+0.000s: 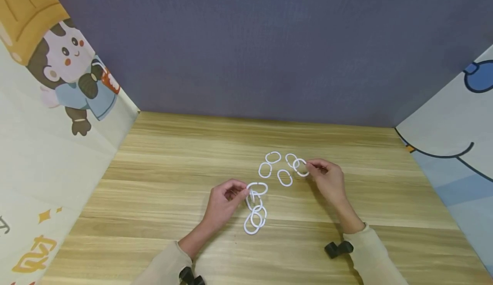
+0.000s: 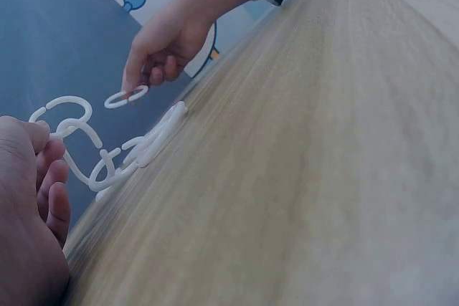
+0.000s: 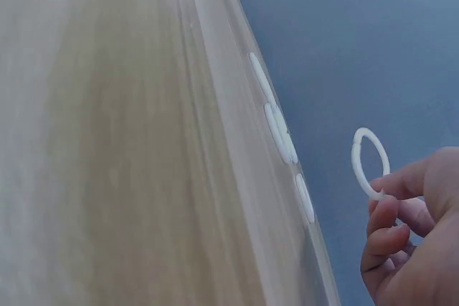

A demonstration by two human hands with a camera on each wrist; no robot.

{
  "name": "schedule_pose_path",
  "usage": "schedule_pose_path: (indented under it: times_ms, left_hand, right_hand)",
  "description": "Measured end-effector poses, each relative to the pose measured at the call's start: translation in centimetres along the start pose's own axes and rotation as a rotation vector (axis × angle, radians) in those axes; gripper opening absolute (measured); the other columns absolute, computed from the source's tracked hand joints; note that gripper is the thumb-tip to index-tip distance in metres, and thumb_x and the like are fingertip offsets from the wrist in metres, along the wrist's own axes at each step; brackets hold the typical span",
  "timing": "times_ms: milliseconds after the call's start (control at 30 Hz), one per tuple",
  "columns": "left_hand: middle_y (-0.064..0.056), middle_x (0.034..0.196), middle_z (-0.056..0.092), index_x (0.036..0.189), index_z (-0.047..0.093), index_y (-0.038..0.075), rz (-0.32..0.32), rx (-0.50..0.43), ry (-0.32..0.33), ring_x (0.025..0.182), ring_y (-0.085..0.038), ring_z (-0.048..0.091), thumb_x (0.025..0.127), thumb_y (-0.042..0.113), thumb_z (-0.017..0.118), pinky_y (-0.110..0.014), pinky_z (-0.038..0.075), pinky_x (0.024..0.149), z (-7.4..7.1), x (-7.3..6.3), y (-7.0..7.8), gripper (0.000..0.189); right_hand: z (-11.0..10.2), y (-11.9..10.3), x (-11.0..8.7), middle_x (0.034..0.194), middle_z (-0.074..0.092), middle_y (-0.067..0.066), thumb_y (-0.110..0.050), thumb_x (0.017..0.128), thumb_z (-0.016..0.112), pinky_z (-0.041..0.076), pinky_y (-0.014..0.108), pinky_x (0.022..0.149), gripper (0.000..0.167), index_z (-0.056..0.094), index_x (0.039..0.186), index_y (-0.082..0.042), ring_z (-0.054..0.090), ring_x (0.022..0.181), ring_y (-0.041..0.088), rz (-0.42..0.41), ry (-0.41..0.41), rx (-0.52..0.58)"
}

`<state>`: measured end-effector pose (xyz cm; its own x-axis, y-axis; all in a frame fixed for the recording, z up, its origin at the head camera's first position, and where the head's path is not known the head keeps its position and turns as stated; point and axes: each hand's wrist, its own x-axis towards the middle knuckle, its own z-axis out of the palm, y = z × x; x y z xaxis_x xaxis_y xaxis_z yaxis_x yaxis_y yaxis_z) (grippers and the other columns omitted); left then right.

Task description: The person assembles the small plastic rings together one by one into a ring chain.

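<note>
White plastic oval links with small gaps are at both hands. My left hand pinches the upper end of a short chain between thumb and index finger. In the left wrist view the chain's upper links are raised and its lower end lies on the wood. My right hand pinches a single link by its edge, held up off the tabletop. In the head view that link overlaps a loose link lying behind it.
Several loose links, among them one nearer link, lie between the hands on the wooden tabletop. A dark blue-grey panel stands along the back edge. Printed cartoon panels flank the left and right sides.
</note>
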<state>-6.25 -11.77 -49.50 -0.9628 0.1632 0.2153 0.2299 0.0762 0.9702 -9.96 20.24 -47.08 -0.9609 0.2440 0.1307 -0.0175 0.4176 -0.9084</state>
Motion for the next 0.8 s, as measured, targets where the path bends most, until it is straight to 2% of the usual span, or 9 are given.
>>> schedule_pose_path:
  times_ms: [133,300,433,500,667,800]
  left_hand:
    - [-0.011,0.093,0.077,0.104,0.08,-0.002,-0.004,0.002,-0.003,0.077,-0.006,0.065,0.098,0.001,0.082,-0.019,0.055,0.069,0.0,0.0,-0.1,0.007]
    - [-0.013,0.094,0.077,0.104,0.08,-0.001,-0.023,0.002,-0.006,0.077,-0.007,0.065,0.097,0.001,0.082,-0.019,0.055,0.07,-0.1,0.0,0.1,0.008]
    - [-0.012,0.094,0.078,0.104,0.08,-0.001,-0.028,0.003,-0.008,0.078,-0.007,0.065,0.097,0.001,0.082,-0.019,0.055,0.07,-0.1,0.0,0.2,0.008]
    - [-0.013,0.094,0.077,0.104,0.08,-0.001,-0.02,0.002,-0.008,0.078,-0.007,0.065,0.098,0.001,0.082,-0.019,0.055,0.07,-0.1,0.0,0.1,0.007]
    - [-0.013,0.093,0.077,0.104,0.08,-0.002,-0.005,-0.001,-0.005,0.077,-0.006,0.064,0.098,0.001,0.082,-0.018,0.055,0.07,-0.1,0.1,-0.2,0.007]
    - [-0.013,0.093,0.077,0.103,0.08,-0.002,-0.005,-0.007,-0.004,0.077,-0.006,0.064,0.097,0.001,0.082,-0.018,0.054,0.069,-0.1,0.1,-0.2,0.007]
  right_hand:
    - [0.0,-0.6,-0.1,0.086,0.074,0.001,-0.002,0.102,0.077,0.055,0.02,0.058,0.018,0.077,0.112,0.012,0.064,0.066,0.008,0.046,-0.047,0.061]
    - [0.1,-1.4,-0.3,0.089,0.074,0.004,0.0,0.102,0.075,0.059,0.023,0.061,0.022,0.071,0.116,0.016,0.066,0.067,0.01,0.111,-0.143,0.152]
    - [0.1,-1.9,-0.6,0.088,0.072,0.003,0.002,0.101,0.075,0.057,0.022,0.058,0.025,0.068,0.12,0.017,0.066,0.065,0.009,0.134,-0.189,0.198]
    - [0.2,-2.1,-0.7,0.087,0.071,0.001,0.004,0.101,0.073,0.054,0.021,0.055,0.028,0.067,0.125,0.016,0.066,0.065,0.009,0.128,-0.196,0.219]
    - [0.3,-2.4,-0.9,0.09,0.071,0.008,0.011,0.099,0.066,0.046,0.019,0.049,0.048,0.064,0.146,0.009,0.065,0.065,0.011,0.087,-0.219,0.239]
    - [0.5,-2.6,-1.1,0.091,0.067,0.01,0.011,0.099,0.062,0.045,0.019,0.05,0.049,0.065,0.148,0.006,0.063,0.065,0.014,0.055,-0.225,0.233]
